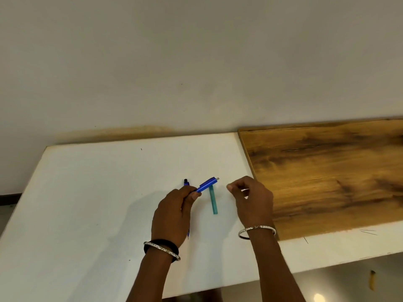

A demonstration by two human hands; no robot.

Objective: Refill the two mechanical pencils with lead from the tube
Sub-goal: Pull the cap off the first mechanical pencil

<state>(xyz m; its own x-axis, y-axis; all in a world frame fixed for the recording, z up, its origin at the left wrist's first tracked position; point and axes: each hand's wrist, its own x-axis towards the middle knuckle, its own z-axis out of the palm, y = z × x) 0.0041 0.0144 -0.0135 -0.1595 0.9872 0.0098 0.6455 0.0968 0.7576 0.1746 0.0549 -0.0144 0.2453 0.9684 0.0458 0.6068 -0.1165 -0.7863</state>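
My left hand (174, 212) grips a blue mechanical pencil (207, 184) just above the white table (98, 192). Its grey end points up and to the right. A second blue pencil (186, 182) lies on the table under that hand, mostly hidden; its dark end shows beyond the fingers and its tip shows near the wrist. A teal lead tube (213, 200) lies flat between my hands. My right hand (253, 199) hovers to the right of the tube with curled fingers and the thumb near the forefinger. Whether it pinches anything is hidden.
A brown wooden board (327, 175) lies on the table's right part, close to my right hand. A few thin dark lines (368, 232), perhaps leads, lie on the white strip in front of the board. A white wall runs behind the table.
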